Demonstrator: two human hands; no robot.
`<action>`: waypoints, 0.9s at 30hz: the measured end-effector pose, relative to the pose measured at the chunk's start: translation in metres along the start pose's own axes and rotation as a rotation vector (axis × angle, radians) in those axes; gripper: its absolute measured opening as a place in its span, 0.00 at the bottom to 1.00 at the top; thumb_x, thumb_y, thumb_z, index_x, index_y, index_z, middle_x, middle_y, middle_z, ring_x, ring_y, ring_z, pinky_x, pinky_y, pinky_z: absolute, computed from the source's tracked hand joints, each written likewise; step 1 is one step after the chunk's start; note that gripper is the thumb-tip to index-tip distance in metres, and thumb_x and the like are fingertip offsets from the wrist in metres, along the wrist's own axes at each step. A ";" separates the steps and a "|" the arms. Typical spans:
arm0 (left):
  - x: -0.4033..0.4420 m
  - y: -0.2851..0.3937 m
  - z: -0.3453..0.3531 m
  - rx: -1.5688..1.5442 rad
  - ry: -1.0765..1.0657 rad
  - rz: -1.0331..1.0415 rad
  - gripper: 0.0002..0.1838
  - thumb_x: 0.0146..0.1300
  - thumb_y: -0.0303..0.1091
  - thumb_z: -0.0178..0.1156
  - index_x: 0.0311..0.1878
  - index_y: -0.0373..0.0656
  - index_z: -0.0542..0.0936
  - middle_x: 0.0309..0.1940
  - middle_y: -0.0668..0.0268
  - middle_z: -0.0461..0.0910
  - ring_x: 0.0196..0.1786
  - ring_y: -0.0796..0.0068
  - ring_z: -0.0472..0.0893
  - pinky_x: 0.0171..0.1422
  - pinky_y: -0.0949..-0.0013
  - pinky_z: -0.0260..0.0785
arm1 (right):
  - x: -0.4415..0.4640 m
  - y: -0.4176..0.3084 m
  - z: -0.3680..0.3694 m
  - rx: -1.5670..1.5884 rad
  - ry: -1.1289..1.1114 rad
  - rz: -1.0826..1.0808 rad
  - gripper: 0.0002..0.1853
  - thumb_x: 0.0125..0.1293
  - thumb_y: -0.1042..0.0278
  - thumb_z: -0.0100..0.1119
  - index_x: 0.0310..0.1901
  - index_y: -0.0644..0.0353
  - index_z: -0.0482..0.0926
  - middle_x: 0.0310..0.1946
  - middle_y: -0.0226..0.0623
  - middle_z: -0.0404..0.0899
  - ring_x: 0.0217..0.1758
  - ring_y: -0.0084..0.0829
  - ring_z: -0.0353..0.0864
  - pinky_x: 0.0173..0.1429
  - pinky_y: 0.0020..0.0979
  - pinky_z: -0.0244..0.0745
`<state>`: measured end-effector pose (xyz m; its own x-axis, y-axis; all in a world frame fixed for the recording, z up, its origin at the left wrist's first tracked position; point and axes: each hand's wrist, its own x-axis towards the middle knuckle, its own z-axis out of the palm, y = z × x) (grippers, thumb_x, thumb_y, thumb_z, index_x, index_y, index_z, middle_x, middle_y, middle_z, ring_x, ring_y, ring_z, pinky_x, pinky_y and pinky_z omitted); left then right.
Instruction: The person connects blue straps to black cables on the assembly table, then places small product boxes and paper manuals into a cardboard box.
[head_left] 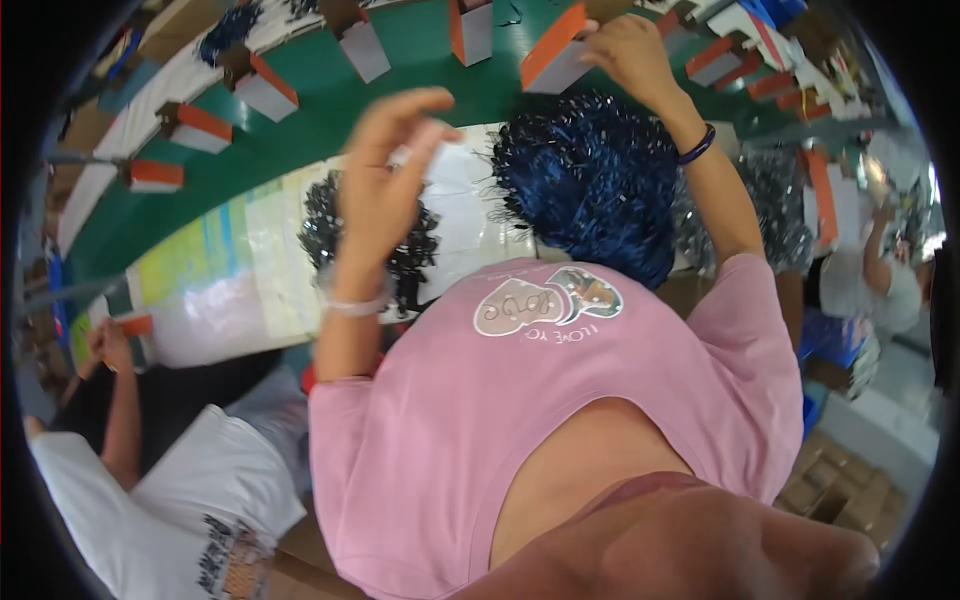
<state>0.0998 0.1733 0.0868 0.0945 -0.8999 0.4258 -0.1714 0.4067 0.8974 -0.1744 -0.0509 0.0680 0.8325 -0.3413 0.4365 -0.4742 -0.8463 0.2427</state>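
Observation:
My right hand (630, 60) reaches out at the top and pinches the edge of an orange and white box (555, 62) that stands on the green surface. Below it lies a large dark blue tinsel bundle (590, 170). My left hand (392, 175), blurred by motion, is raised in front of a smaller black tinsel bundle (325, 225). Its fingers are apart, and nothing shows clearly between them.
Several orange and white boxes (265, 92) stand along the green belt (250, 150). Silvery tinsel (775, 200) lies to the right. A co-worker in a white shirt (200, 490) sits at lower left, hands near an orange item. Another person (885, 275) is at far right.

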 end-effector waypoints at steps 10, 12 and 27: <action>0.049 0.137 -0.059 0.501 0.033 0.996 0.16 0.68 0.29 0.44 0.51 0.30 0.76 0.43 0.54 0.81 0.45 0.70 0.80 0.53 0.71 0.69 | -0.005 0.108 0.177 -0.282 -0.479 0.166 0.14 0.58 0.57 0.60 0.45 0.49 0.81 0.39 0.40 0.82 0.47 0.39 0.80 0.56 0.49 0.67; 0.055 0.140 -0.061 0.525 0.023 1.013 0.16 0.68 0.29 0.44 0.51 0.30 0.76 0.43 0.54 0.81 0.45 0.70 0.80 0.53 0.71 0.69 | -0.001 0.090 0.170 -0.273 -0.573 0.337 0.24 0.56 0.60 0.63 0.55 0.50 0.72 0.45 0.41 0.80 0.55 0.38 0.77 0.66 0.54 0.57; -0.008 0.165 -0.093 0.594 0.078 1.088 0.15 0.68 0.29 0.46 0.51 0.31 0.76 0.43 0.55 0.80 0.45 0.70 0.80 0.53 0.71 0.69 | 0.034 -0.022 -0.058 0.975 -0.288 0.512 0.17 0.65 0.65 0.60 0.54 0.59 0.77 0.50 0.38 0.79 0.54 0.31 0.77 0.59 0.30 0.70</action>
<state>0.1616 0.2625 0.2422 -0.3203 -0.1203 0.9396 -0.6124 0.7830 -0.1085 -0.1523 -0.0204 0.1278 0.6999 -0.7129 0.0443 -0.4575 -0.4950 -0.7387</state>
